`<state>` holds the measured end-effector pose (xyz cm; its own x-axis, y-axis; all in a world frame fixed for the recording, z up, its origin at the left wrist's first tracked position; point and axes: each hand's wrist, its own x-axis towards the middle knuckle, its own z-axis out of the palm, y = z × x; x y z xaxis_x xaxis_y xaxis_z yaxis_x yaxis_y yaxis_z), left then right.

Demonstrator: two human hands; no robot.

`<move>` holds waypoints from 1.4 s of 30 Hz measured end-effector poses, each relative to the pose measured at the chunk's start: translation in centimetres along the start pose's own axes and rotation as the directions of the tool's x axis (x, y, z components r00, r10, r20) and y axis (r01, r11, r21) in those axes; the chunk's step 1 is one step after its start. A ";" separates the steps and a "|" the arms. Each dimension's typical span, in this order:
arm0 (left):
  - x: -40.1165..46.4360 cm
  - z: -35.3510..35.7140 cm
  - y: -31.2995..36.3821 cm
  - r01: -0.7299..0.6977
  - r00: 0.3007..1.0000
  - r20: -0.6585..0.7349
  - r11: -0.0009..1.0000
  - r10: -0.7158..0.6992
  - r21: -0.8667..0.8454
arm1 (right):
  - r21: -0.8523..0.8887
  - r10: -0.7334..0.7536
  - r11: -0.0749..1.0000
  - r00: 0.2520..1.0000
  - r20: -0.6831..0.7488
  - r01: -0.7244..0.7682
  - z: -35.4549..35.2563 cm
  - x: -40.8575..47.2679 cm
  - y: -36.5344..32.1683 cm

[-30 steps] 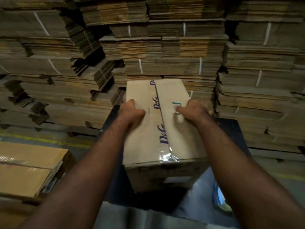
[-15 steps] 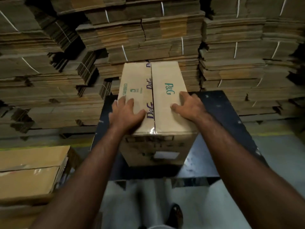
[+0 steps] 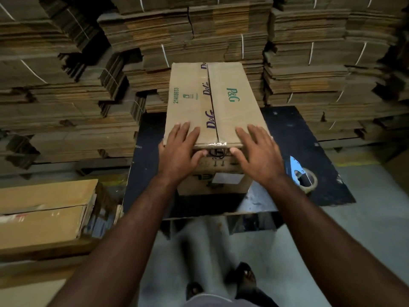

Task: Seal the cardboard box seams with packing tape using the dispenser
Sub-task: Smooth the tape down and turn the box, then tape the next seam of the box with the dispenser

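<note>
Stacked flattened cartons (image 3: 199, 29) behind; both hands' fingers (image 3: 183, 131) spread flat on box (image 3: 230, 111), tape dispenser (image 3: 302, 173) seemingly idle alongside.

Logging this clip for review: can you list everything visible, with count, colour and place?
cardboard box: one, brown, on the table, centre, tape along its top seam
tape dispenser: one, blue with a tan roll, on the table's right side
table: one, dark
flattened carton stacks: many, brown, behind and to the left
taped cartons: a stack, tan, low left
left hand: flat on the box's near edge
right hand: flat on the box's near edge
</note>
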<state>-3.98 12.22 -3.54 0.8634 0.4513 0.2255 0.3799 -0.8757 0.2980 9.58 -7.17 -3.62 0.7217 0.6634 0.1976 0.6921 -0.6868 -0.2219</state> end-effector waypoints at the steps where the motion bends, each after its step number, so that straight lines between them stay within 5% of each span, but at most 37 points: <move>1: 0.7 -0.1 0.2 0.004 1.000 0.027 1.000 -0.005 0.029 | 0.000 -0.009 1.000 1.000 0.012 0.009 0.0 0.8 0.3; 5: 2.4 -0.4 2.1 -0.022 1.000 0.006 0.993 0.022 0.120 | 0.257 -0.034 0.966 0.999 -0.008 0.035 -0.7 2.9 2.6; 9: 3.2 1.4 5.4 -0.236 0.966 -0.092 0.970 0.240 0.053 | 0.520 0.166 0.852 0.973 -0.159 -0.061 -1.1 1.6 7.9; 12: 4.1 3.6 8.4 -0.294 0.947 -0.112 0.952 0.302 0.083 | 0.467 0.425 0.811 0.903 -0.059 -0.351 0.4 -0.4 13.0; 17: 5.3 5.8 12.3 -0.229 0.953 -0.184 0.970 0.240 0.080 | 0.317 0.586 0.727 0.791 0.176 -0.609 3.7 -2.5 20.0; 25: 5.2 5.3 13.2 -0.189 0.970 -0.148 0.982 0.191 0.026 | 0.177 0.540 0.764 0.765 0.350 -0.620 10.5 -0.8 23.6; 31: 5.1 5.2 13.3 -0.151 0.982 -0.111 0.988 0.151 0.009 | 0.157 0.639 0.657 0.656 0.401 -0.737 14.2 0.1 24.5; 35: 5.2 5.1 13.4 -0.095 0.992 -0.090 0.995 0.092 -0.028 | 0.191 0.632 0.671 0.688 0.358 -0.716 13.9 0.7 24.5; 42: 5.1 4.7 13.4 -0.069 0.996 -0.063 0.996 0.065 -0.059 | 0.673 0.407 0.592 0.885 0.225 -0.444 4.5 5.1 22.0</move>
<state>7.07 1.96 -2.74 0.8636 0.4033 0.3026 0.2993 -0.8930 0.3362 28.42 -17.61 -11.79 0.9182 0.3741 -0.1303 0.0819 -0.5011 -0.8615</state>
